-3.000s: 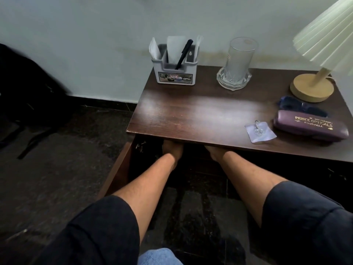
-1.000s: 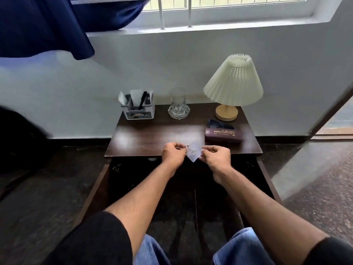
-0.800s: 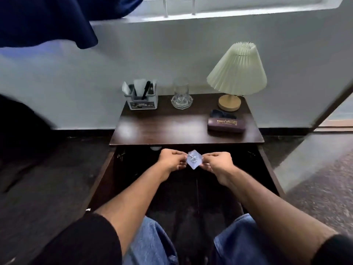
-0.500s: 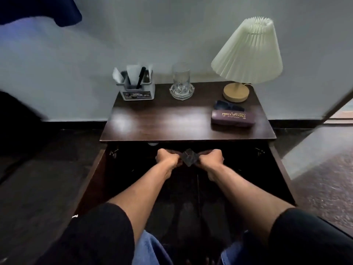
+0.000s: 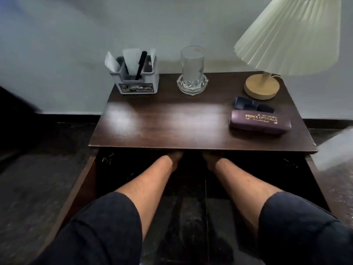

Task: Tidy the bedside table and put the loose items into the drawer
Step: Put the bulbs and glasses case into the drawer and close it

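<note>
Both your left hand (image 5: 174,156) and right hand (image 5: 211,157) have carried the clear hook pad off the bedside table (image 5: 172,121) into the drawer (image 5: 84,180), grip hidden, so spectacle case (image 5: 260,121) comes next.

The bedside table (image 5: 172,127) across the middle of the frame is dark brown wood grain. At its upper left the grey-white holder (image 5: 136,79) carries a black pen (image 5: 140,64). At the upper right, the lamp (image 5: 286,35) has a pleated cream shade and tan base. Below it lie dark blue sunglasses (image 5: 252,107) and a purple case (image 5: 260,122) lettered in gold.
</note>
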